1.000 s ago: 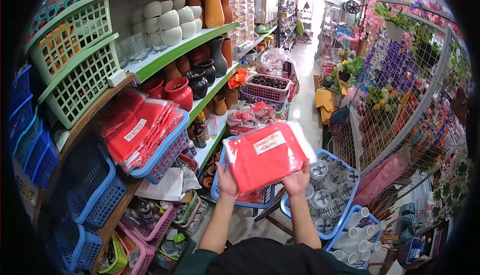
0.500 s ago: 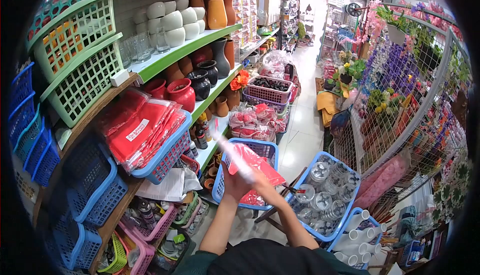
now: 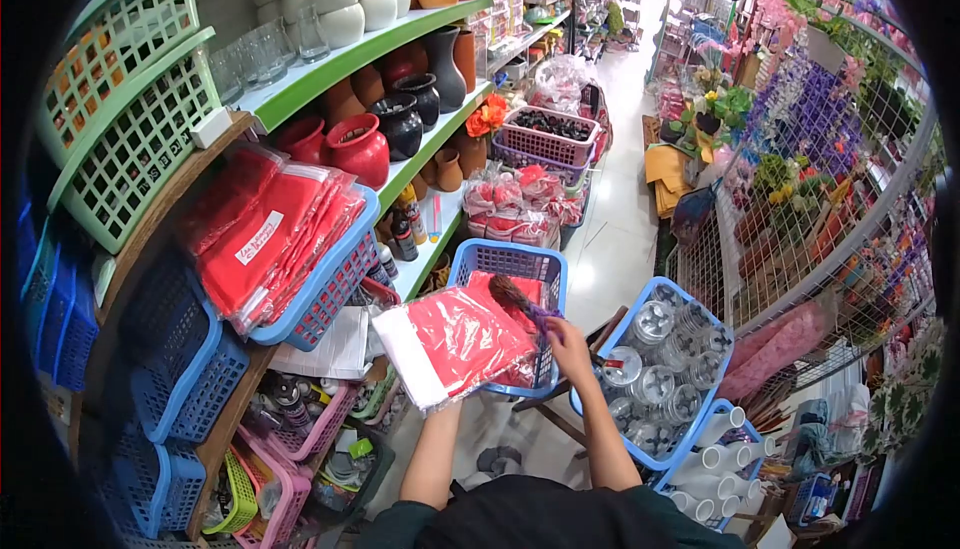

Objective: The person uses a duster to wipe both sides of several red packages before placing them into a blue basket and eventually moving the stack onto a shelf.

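Note:
A flat red packet in clear plastic with a white edge (image 3: 455,344) is held up over a blue basket (image 3: 562,294). My left hand supports it from below; the packet hides its fingers, and only the wrist and forearm show. In my right hand (image 3: 570,349), fingers closed, is a small brush (image 3: 512,295) with dark bristles and a purple handle. The bristles lie over the packet's upper right part. More red packets (image 3: 530,299) lie in the basket underneath.
At left, a shelf basket (image 3: 345,264) holds stacked red packets (image 3: 285,229). Green-edged shelves (image 3: 350,57) carry bowls and vases. Right of my hands are a blue basket of clear containers (image 3: 655,384), white bottles (image 3: 700,464) and a wire rack (image 3: 800,279) of flowers.
The packet, edge-on and blurred before, now lies flat to view. My right hand has moved right, off the packet, and the brush shows clearly over it. The view has shifted slightly.

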The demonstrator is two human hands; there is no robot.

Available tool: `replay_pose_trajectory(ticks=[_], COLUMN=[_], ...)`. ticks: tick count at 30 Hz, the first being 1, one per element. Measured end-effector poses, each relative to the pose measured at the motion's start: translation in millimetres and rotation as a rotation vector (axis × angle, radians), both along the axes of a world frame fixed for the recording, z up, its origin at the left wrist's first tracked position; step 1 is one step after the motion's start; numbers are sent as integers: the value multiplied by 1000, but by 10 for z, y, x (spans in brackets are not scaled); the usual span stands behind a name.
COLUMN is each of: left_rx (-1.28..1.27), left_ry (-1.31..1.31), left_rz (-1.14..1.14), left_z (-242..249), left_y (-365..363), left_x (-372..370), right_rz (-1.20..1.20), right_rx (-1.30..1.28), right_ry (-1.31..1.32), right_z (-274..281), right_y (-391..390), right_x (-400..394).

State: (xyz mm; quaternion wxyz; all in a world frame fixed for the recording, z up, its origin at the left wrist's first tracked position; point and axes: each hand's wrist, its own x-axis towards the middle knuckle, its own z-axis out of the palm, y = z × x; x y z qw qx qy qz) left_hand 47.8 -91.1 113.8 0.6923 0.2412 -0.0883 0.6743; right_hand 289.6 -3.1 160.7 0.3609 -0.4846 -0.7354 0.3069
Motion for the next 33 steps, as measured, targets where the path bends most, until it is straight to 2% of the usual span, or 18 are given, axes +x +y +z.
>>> replay_pose_trajectory(ticks=[2, 4, 6, 12, 14, 15, 16, 18, 19, 22, 23, 25, 26, 29, 30, 32, 33], left_rx=[-24, -45, -63, -69, -50, -42, -34, -22, -16, 5, 10, 17, 20, 30, 33, 39, 42], left_ry=[-10, -24, -37, -62, -68, -71, -73, -75, -75, -75, -75, -74, -75, -78, -78, -80, -82], left_rz=[15, 35, 57, 130, 148, 157, 165, 180, 185, 198, 205, 214, 216, 219, 224, 234, 239], left_z=[-143, -245, -305, -290, -250, -239, -226, -164, -104, -135, -110, -96, -95, -120, -58, -129, -148], left_y=[-125, -217, -278, -372, -311, -332, -292, -256, -130, -134, -154, -127, -74, -26, 70, -34, -131], left_x=[21, 8, 1, -33, -136, -139, -141, -143, -134, -18, -146, -179, -189, -80, -88, -139, -219], right_rz=[-260, -304, -237, -332, -409, -443, -441, -321, -239, 74, 75, 250, 246, -54, -55, -290, -335], right_rx=[121, 129, -20, -3, 6, 140, 148, 162, 281, 623, 628, 569, 572, 501, 504, 399, 395], right_ry=[-539, -651, -846, -716, -502, -332, -330, 7, 59, -84, -80, -324, -323, -244, -243, -162, -139], right_z=[-100, -395, -460, -353, -237, -89, 65, 329, 386, 498, 541, 584, 552, 366, 313, 232, 207], right_y=[-42, -14, -18, -19, -105, -222, -342, -583, -692, -915, -955, -1002, -1001, -904, -869, -807, -770], right_x=[100, 174, 173, 159, 132, 82, 48, 2, -2, 97, 126, 224, 258, 353, 388, 448, 475])
